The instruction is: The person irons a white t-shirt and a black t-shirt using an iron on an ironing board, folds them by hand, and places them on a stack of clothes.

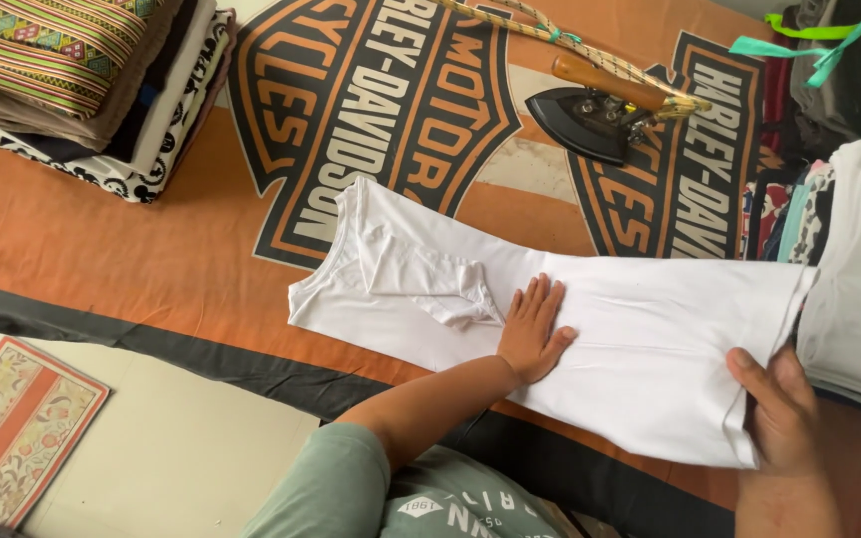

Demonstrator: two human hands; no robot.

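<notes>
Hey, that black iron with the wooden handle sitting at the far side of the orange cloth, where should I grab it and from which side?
Take the black iron with the wooden handle by that handle, from above. The handle runs along its top, clear of the dark metal body, and lies slanted, so turn the hand to match. A striped braided cord trails from its right end; close around the bare left part.

Black iron (590, 120) with wooden handle, folded clothes stack (92, 80), patterned floor mat (12, 428)
</notes>
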